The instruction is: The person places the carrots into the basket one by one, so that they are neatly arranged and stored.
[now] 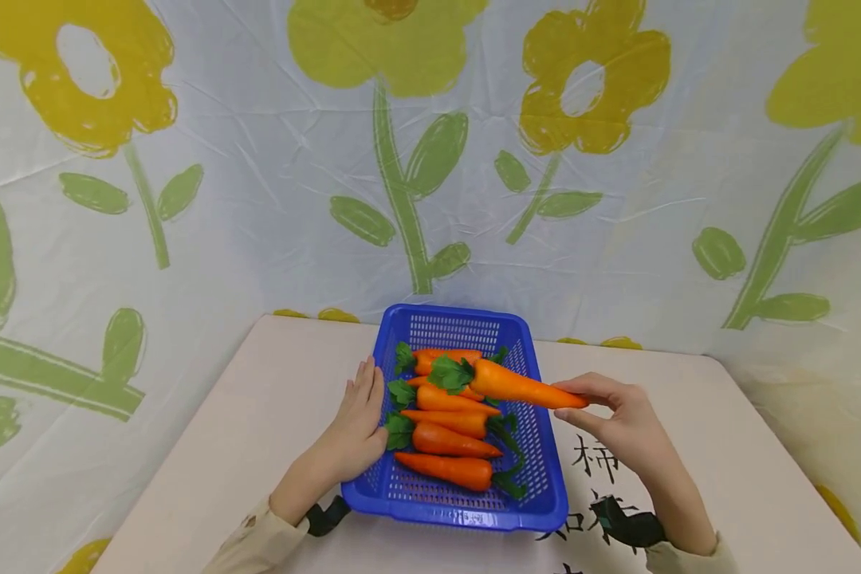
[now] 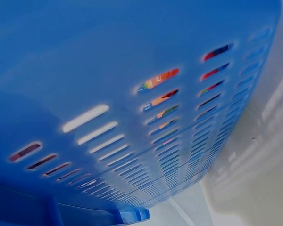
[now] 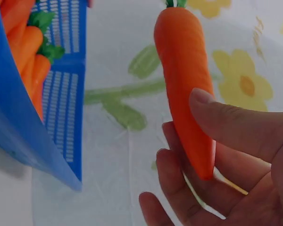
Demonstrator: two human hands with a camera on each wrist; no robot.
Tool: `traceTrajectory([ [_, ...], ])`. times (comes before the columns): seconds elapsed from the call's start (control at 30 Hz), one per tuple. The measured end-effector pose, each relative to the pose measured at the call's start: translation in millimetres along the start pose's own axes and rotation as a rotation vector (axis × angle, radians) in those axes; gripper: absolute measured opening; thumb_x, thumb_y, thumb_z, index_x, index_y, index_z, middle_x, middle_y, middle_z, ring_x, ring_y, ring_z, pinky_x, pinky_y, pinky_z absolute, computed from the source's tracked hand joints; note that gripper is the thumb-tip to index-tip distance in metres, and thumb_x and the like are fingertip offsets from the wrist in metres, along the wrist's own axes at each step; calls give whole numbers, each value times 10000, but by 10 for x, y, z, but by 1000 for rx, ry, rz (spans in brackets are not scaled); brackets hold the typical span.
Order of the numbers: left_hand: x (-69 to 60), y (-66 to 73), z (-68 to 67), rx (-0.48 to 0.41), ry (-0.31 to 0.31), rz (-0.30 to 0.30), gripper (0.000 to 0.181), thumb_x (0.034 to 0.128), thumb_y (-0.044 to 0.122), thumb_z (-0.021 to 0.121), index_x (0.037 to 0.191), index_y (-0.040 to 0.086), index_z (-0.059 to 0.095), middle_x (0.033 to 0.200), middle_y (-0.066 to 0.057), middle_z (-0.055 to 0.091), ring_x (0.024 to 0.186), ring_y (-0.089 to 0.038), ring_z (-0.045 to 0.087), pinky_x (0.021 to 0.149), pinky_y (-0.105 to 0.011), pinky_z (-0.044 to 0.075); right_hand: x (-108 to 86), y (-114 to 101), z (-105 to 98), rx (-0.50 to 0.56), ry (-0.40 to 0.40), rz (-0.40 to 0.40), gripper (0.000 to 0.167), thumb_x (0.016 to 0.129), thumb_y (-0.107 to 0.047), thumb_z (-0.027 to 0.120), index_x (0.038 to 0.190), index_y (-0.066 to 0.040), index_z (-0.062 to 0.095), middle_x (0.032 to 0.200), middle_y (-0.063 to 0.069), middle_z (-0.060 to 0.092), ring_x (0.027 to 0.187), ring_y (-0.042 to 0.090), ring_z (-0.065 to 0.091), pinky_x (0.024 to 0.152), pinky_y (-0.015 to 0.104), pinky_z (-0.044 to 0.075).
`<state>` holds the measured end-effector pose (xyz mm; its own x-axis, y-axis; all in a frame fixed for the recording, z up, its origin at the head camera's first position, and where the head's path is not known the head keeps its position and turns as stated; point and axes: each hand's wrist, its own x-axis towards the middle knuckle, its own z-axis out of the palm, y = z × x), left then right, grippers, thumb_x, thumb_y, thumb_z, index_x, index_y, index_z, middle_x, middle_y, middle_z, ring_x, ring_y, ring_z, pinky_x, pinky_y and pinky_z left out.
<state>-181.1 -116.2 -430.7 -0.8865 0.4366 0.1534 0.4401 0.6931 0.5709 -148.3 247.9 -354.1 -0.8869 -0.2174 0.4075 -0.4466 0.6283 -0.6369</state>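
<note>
My right hand pinches an orange carrot near its thin tip, thumb on one side and fingers on the other. In the head view the carrot's leafy green top points left, over the blue basket. The right wrist view shows the held carrot upright, with the basket beside it at left. My left hand rests with straight fingers against the basket's left rim. Several carrots lie in rows inside, their tops facing alternate sides. The left wrist view holds mostly the slotted basket wall.
The basket stands on a pale table with black written characters at its right. Behind it hangs a white cloth printed with yellow flowers and green stems. Dark straps circle both wrists.
</note>
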Motion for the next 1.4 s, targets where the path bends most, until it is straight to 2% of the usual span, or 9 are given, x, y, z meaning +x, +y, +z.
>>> traceTrajectory([
  [0.23, 30, 0, -4, 6, 7, 4, 799, 908, 51, 473, 1537, -94, 2, 1620, -212, -161, 1483, -307, -168, 1174, -575, -2, 95, -230, 98, -34, -206, 22, 196, 813, -88, 799, 1002, -136, 779, 874, -108, 678, 811, 104, 613, 753, 350, 525],
  [0.43, 42, 14, -29, 10, 4, -3, 786, 904, 54, 451, 1538, -97, 13, 1623, -217, -144, 1490, -320, -148, 1178, -567, 5, 194, -329, 234, -80, -367, -24, 165, 829, -102, 784, 992, -83, 766, 875, -75, 673, 775, 83, 583, 714, 305, 538],
  [0.67, 73, -1, -23, 17, 2, 15, 778, 909, 58, 439, 1538, -96, 6, 1625, -216, -140, 1490, -317, -148, 1175, -575, 13, 265, -382, 432, -128, -462, -31, 185, 825, -110, 789, 989, -28, 765, 893, -19, 697, 749, 97, 564, 644, 255, 514],
  [0.77, 77, -12, -18, 18, 6, 17, 780, 906, 49, 444, 1537, -101, 10, 1625, -222, -132, 1492, -326, -140, 1173, -582, 19, 307, -405, 505, -139, -508, -36, 169, 821, -102, 789, 974, -32, 769, 890, -13, 702, 775, 116, 587, 666, 260, 523],
  [0.9, 74, -27, -18, 17, -13, -4, 785, 911, 49, 445, 1541, -90, -3, 1627, -205, -151, 1490, -309, -158, 1177, -568, 2, 355, -451, 594, -177, -553, -60, 158, 807, -117, 802, 945, -44, 781, 899, -9, 726, 848, 163, 637, 750, 335, 549],
  [1.1, 58, -20, -31, 38, 20, -2, 773, 901, 30, 457, 1536, -111, 40, 1629, -225, -109, 1497, -341, -111, 1176, -578, 25, 362, -551, 742, -232, -619, -27, 187, 794, -154, 818, 936, -39, 782, 900, 18, 736, 883, 227, 640, 787, 435, 545],
  [1.4, 1, 23, -9, 74, 24, -4, 771, 880, 36, 462, 1528, -129, 77, 1624, -250, -79, 1496, -371, -74, 1174, -583, 58, 336, -508, 837, -256, -759, 13, 201, 785, -226, 831, 892, -68, 767, 820, -38, 675, 758, 123, 586, 685, 315, 525],
])
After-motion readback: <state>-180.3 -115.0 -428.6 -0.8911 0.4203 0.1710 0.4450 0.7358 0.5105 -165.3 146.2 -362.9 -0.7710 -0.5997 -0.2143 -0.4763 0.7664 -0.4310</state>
